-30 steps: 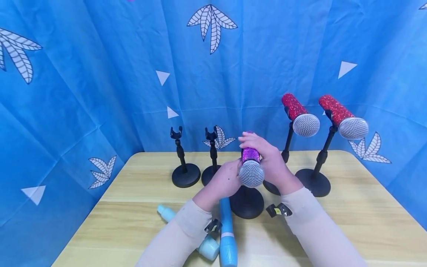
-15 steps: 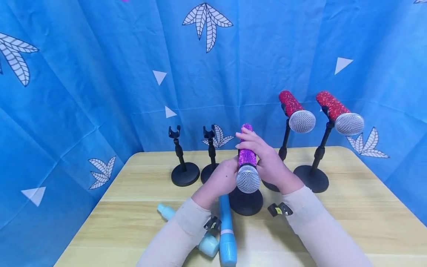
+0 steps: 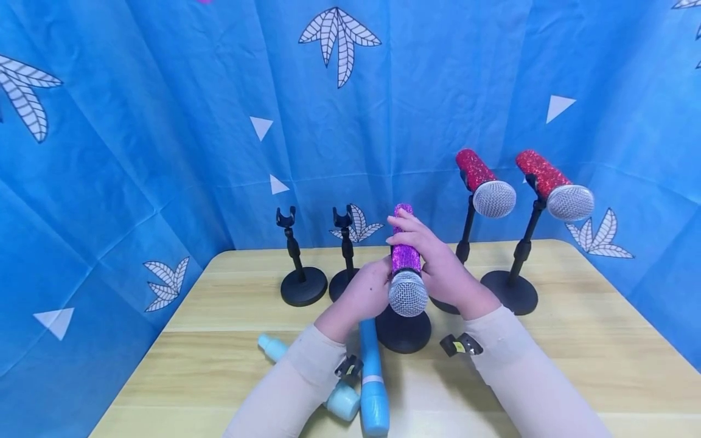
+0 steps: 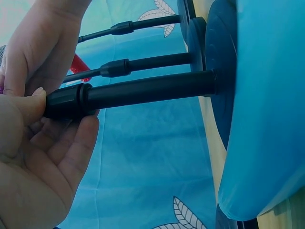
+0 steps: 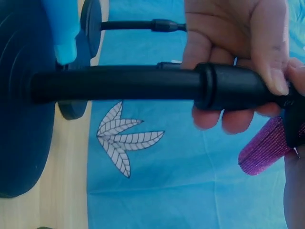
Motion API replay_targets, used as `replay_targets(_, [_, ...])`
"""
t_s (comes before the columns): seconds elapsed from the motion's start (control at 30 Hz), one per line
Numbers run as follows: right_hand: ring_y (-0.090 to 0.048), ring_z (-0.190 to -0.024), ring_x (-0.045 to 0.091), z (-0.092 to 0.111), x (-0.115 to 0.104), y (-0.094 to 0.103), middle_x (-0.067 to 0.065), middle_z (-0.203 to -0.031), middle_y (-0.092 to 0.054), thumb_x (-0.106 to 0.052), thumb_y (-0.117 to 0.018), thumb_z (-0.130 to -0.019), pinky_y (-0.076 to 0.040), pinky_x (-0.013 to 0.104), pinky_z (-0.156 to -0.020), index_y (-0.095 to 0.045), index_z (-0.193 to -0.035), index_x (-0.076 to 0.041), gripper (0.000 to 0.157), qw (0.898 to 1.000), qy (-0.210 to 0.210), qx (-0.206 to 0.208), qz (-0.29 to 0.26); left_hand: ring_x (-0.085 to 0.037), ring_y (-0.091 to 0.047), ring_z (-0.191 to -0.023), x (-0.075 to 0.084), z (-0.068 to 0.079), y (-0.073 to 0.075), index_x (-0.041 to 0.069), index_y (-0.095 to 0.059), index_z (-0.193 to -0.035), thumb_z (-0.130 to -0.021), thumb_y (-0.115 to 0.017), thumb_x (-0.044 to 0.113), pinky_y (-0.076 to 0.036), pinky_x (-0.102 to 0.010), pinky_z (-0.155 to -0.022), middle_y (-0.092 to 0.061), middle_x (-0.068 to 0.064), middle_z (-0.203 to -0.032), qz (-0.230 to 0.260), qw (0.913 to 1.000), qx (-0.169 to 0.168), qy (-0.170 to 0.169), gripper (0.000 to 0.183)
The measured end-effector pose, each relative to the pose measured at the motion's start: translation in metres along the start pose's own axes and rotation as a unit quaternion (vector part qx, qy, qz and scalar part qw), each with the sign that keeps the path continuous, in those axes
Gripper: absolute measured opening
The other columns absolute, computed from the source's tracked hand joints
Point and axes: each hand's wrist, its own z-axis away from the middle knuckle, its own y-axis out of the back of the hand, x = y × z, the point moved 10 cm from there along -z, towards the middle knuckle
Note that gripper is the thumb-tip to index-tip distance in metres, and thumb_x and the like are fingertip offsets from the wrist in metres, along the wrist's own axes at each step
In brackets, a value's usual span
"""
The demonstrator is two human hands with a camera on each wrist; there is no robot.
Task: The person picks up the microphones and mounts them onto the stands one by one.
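A purple glittery microphone (image 3: 406, 258) with a silver mesh head points toward me at the top of a black desk stand (image 3: 404, 333). My right hand (image 3: 446, 264) lies over the microphone, fingers curled across its handle. Lower down, my left hand (image 3: 371, 291) grips the stand's thick black collar (image 4: 66, 101), thumb on one side and fingers on the other. From the right wrist view, the same collar (image 5: 228, 86) sits within the left hand's fingers, and the purple handle (image 5: 264, 148) slants below the stand's top. The clip itself is mostly hidden by the hands.
Two red glittery microphones (image 3: 495, 198) (image 3: 569, 202) rest on stands at the right. Two stands with bare clips (image 3: 286, 218) (image 3: 342, 218) stand at the left. A blue microphone (image 3: 373, 389) and a pale turquoise one (image 3: 342, 401) lie on the wooden table (image 3: 186, 371), partly under the left forearm.
The purple microphone has tipped, its mesh head dropping slightly and more of its handle showing. The right hand's fingers have spread a little over it. The last half second shows hardly any movement.
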Motion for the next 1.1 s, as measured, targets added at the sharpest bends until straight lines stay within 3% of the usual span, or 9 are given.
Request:
replay_targets(0.13, [-0.022,-0.139,0.029,0.001,0.001,-0.001,0.005,-0.146,-0.037,0.001,-0.076,-0.073,-0.026,0.050,-0.106,-0.054,-0.125,-0.016,0.059,1.000,-0.013,-0.011,0.013,-0.012,-0.059,-0.104,-0.001,0.001,0.000,0.013,-0.055,-0.121,-0.099,-0.047,0.021,-0.046,-0.028,-0.090,-0.064,-0.001,-0.112,0.007,1.0000,0.002,0.001,0.025])
replay_targets(0.3, [-0.018,-0.140,0.022,0.011,0.008,0.002,0.000,-0.151,-0.029,-0.003,-0.073,-0.078,-0.036,0.049,-0.100,-0.044,-0.138,-0.023,0.070,0.997,-0.066,-0.036,0.036,-0.012,-0.059,-0.106,-0.001,0.003,-0.003,0.014,-0.054,-0.124,-0.098,-0.049,0.020,-0.045,-0.029,-0.091,-0.063,0.000,-0.114,0.022,0.9997,0.002,0.007,0.027])
replay_targets(0.53, [-0.025,-0.138,0.020,0.035,0.019,0.016,-0.005,-0.152,-0.024,-0.012,-0.067,-0.084,-0.035,0.051,-0.100,-0.029,-0.146,-0.029,0.074,0.987,-0.142,-0.074,0.022,-0.011,-0.059,-0.106,-0.004,0.004,-0.001,0.017,-0.054,-0.125,-0.098,-0.049,0.021,-0.046,-0.029,-0.090,-0.064,0.002,-0.115,0.030,0.9994,0.004,0.017,0.027])
replay_targets(0.67, [-0.039,-0.130,0.021,0.055,0.032,0.015,-0.008,-0.149,-0.027,-0.031,-0.066,-0.088,-0.041,0.046,-0.096,-0.022,-0.146,-0.037,0.073,0.969,-0.213,-0.118,0.026,-0.011,-0.059,-0.106,-0.002,0.004,0.002,0.017,-0.054,-0.124,-0.098,-0.050,0.021,-0.047,-0.028,-0.089,-0.064,0.002,-0.114,0.033,0.9994,0.008,0.005,0.027])
replay_targets(0.77, [-0.042,-0.127,0.021,0.067,0.037,0.008,-0.008,-0.146,-0.032,-0.044,-0.062,-0.088,-0.040,0.044,-0.098,-0.024,-0.146,-0.036,0.070,0.955,-0.237,-0.170,0.044,-0.011,-0.059,-0.106,-0.002,0.004,0.004,0.017,-0.054,-0.124,-0.097,-0.051,0.021,-0.047,-0.028,-0.089,-0.064,0.002,-0.115,0.035,0.9993,0.011,0.004,0.027])
replay_targets(0.87, [-0.038,-0.129,0.017,0.079,0.035,-0.010,-0.007,-0.143,-0.037,-0.048,-0.061,-0.087,-0.035,0.040,-0.102,-0.032,-0.144,-0.030,0.067,0.939,-0.226,-0.254,0.056,-0.011,-0.058,-0.106,-0.002,0.004,0.004,0.018,-0.054,-0.123,-0.097,-0.051,0.020,-0.046,-0.028,-0.090,-0.064,0.002,-0.115,0.034,0.9993,0.014,0.007,0.026])
replay_targets(0.97, [-0.036,-0.130,0.013,0.095,0.030,-0.034,-0.005,-0.143,-0.039,-0.044,-0.064,-0.086,-0.032,0.036,-0.105,-0.039,-0.143,-0.023,0.066,0.913,-0.212,-0.342,0.063,-0.010,-0.058,-0.106,-0.002,0.003,0.004,0.018,-0.055,-0.121,-0.097,-0.052,0.019,-0.045,-0.028,-0.091,-0.064,0.003,-0.114,0.033,0.9993,0.018,0.009,0.025])
replay_targets(1.1, [-0.038,-0.129,0.017,0.113,0.023,-0.062,0.001,-0.143,-0.040,-0.041,-0.067,-0.083,-0.034,0.037,-0.103,-0.044,-0.140,-0.015,0.067,0.893,-0.189,-0.400,0.081,-0.010,-0.057,-0.109,-0.001,0.005,0.001,0.019,-0.054,-0.122,-0.097,-0.051,0.019,-0.044,-0.029,-0.092,-0.062,0.004,-0.115,0.035,0.9994,0.008,0.006,0.025])
